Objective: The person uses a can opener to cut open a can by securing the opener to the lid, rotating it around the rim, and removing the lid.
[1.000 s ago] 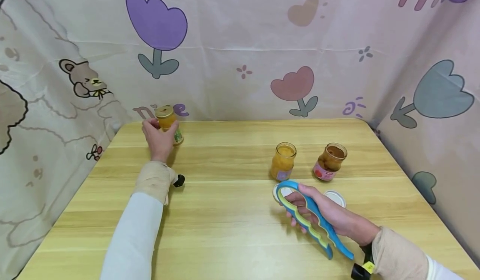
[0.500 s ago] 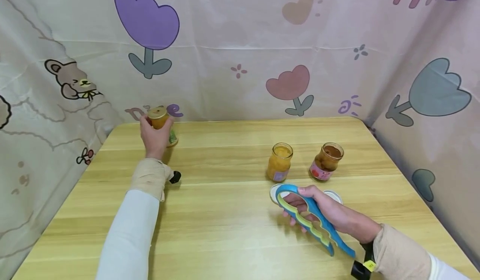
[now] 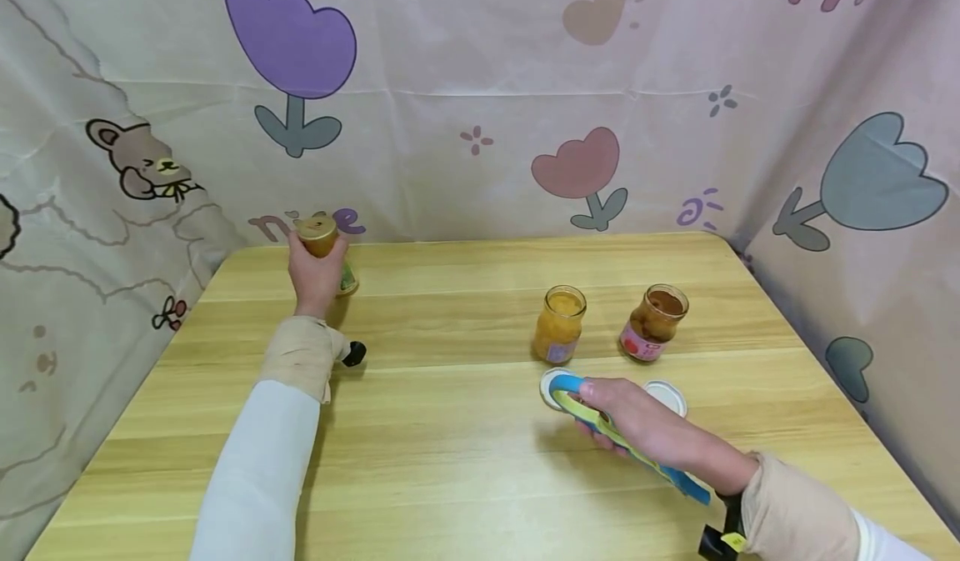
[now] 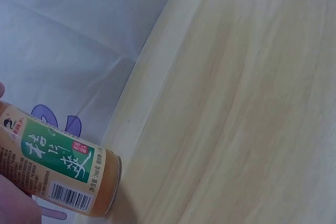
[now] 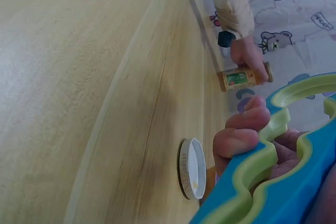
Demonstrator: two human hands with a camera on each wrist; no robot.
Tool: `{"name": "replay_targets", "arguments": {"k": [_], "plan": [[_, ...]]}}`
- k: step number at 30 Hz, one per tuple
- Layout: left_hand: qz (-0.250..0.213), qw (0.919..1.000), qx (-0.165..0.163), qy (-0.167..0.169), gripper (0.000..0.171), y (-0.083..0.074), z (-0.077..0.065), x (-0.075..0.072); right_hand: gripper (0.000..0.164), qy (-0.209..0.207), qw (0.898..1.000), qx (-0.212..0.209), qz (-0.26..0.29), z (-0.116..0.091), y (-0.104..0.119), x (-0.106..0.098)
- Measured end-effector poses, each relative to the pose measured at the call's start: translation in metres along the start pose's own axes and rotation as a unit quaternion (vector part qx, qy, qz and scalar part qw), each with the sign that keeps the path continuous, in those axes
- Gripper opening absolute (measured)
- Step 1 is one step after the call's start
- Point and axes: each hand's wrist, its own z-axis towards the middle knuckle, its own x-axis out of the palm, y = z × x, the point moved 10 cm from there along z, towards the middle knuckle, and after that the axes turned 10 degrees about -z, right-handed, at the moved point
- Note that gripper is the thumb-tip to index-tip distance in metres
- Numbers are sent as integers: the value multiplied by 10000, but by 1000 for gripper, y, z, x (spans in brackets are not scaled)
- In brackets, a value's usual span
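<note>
At the far left of the table, my left hand (image 3: pixel 315 282) grips an upright glass jar (image 4: pixel 65 163) with a gold lid and a green label. Thumb and fingers go round its upper part; its base looks to be on the table. My right hand (image 3: pixel 641 423) holds a blue and light-green jar opener (image 5: pixel 247 177) with wavy inner edges, above the right front of the table. Under the opener's looped end lies a white-lined lid (image 3: pixel 550 392), partly covered. A second lid (image 3: pixel 667 396) lies just beyond the right hand.
Two lidless jars stand behind the right hand: one of yellow-orange fruit (image 3: pixel 558 328), one darker brown with a pink label (image 3: pixel 651 328). A printed cloth (image 3: pixel 435 169) hangs along the back and sides of the wooden table (image 3: pixel 420 428).
My right hand has turned and squeezed the jar opener, so its two arms now look nearly together. The left hand stays at the gold-lidded jar. The head view has shifted slightly.
</note>
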Motion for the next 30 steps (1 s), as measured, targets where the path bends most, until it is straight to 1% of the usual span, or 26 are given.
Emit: {"name": "replay_targets", "arguments": {"k": [4,8,11,15,18,21,26,30], "plan": [[-207,9997,67,59,66,-2,-5,4,43,-265,9983,-203,-475,0,2,-2],[-324,9993,53,172,67,-2,-13,10,35,-555,9927,-290,-1035,1,3,-5],[-353,9991,27,247,70,-2,-18,13,32,-881,9831,-296,-1577,1,5,-9],[-464,9983,34,356,80,-3,-24,18,28,-1232,9702,-177,-2077,0,7,-14],[-534,9977,72,424,80,-4,-29,21,27,-1298,9665,-13,-2215,0,5,-16],[-569,9971,96,505,77,-4,-33,24,32,-1341,9628,128,-2342,0,3,-17],[-685,9953,106,676,72,-7,-42,30,34,-1495,9568,109,-2491,1,5,-20],[-783,9937,201,782,65,-12,-49,35,39,-1615,9525,131,-2577,1,7,-22]]}}
